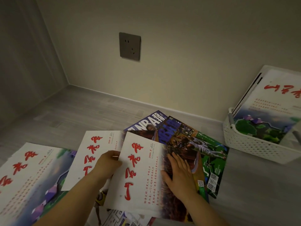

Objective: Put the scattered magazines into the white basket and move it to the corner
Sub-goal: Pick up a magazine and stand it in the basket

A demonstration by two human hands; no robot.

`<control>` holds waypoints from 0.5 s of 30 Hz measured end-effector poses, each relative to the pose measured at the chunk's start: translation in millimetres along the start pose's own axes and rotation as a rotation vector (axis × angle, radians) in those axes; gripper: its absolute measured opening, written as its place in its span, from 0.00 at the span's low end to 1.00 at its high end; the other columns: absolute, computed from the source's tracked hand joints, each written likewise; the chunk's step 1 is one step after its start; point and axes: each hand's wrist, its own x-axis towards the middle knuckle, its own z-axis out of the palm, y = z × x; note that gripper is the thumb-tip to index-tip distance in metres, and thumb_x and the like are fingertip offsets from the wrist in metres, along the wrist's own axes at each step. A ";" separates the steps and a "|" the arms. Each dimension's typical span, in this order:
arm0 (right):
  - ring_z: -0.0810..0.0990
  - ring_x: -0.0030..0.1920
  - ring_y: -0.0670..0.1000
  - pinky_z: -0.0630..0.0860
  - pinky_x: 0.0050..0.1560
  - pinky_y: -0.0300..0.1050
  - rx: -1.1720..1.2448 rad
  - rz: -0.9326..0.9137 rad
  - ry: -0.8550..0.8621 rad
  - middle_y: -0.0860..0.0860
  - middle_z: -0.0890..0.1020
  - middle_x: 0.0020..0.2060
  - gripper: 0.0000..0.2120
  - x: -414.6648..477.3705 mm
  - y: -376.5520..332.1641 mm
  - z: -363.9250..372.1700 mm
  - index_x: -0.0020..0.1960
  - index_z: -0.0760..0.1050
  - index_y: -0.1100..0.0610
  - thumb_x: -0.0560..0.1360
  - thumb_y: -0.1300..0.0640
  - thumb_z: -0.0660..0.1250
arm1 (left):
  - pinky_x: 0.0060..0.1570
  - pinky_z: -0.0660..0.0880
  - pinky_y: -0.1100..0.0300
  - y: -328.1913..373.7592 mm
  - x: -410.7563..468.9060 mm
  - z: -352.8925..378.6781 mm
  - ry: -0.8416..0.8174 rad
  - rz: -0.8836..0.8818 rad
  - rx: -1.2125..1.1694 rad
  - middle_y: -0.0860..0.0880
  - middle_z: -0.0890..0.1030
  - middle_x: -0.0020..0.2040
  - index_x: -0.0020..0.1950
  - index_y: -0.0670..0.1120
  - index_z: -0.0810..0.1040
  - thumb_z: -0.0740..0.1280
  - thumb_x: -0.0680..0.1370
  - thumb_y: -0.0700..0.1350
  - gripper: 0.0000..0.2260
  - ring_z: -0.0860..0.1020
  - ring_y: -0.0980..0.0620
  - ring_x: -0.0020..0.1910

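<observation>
Left hand point(108, 162): fingers curled on the left edge of the top white magazine point(140, 173), thumb over the cover, pinching that edge. Right hand point(178, 172): open and flat, palm down, fingers spread, pressing on the same magazine's right half where the cover turns dark; it grasps nothing.

Top white magazine: red brush lettering, lying between the two hands, uppermost on the pile.

Second white magazine point(96, 149): same lettering, just left of the first, partly under it and under the left hand.

Third white magazine point(32, 175): further left, at the frame edge.

NBA magazine point(149, 123) and green-backed magazine point(210, 154): beyond and right of the right hand, overlapped by the top one.

White basket point(254, 145): perforated, well to the right by the wall, apart from both hands, already holding upright magazines point(268, 111).

Floor point(73, 115): grey; wall socket point(129, 46) above.
</observation>
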 end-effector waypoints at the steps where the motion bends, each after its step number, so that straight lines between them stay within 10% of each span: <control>1: 0.45 0.75 0.49 0.40 0.73 0.46 0.035 0.016 0.004 0.48 0.47 0.75 0.31 -0.6 -0.1 -2.6 0.73 0.44 0.48 0.76 0.41 0.53 | 0.58 0.72 0.47 2.9 -1.4 1.1 0.023 0.047 0.014 0.40 0.74 0.62 0.56 0.43 0.72 0.59 0.76 0.35 0.10 0.73 0.41 0.57; 8: 0.50 0.74 0.53 0.37 0.69 0.47 0.186 0.037 0.358 0.51 0.54 0.74 0.38 12.9 3.7 -68.0 0.73 0.50 0.51 0.70 0.46 0.67 | 0.35 0.70 0.73 43.7 -26.2 2.5 0.122 0.546 0.065 0.54 0.78 0.47 0.47 0.51 0.74 0.59 0.76 0.37 0.09 0.74 0.60 0.38; 11: 0.65 0.67 0.55 0.56 0.71 0.51 0.365 0.011 0.340 0.53 0.71 0.64 0.28 15.0 8.9 -106.8 0.67 0.64 0.52 0.70 0.55 0.69 | 0.25 0.69 0.79 68.8 -38.1 2.6 0.082 0.677 0.004 0.61 0.77 0.38 0.39 0.57 0.72 0.60 0.76 0.37 0.15 0.77 0.68 0.29; 15: 0.78 0.44 0.50 0.73 0.47 0.38 0.556 -0.006 0.341 0.50 0.80 0.44 0.10 4.6 27.2 -142.8 0.52 0.78 0.57 0.72 0.64 0.65 | 0.27 0.70 0.80 96.5 -54.7 13.8 0.078 0.815 0.015 0.62 0.76 0.39 0.39 0.60 0.72 0.61 0.75 0.37 0.16 0.75 0.75 0.32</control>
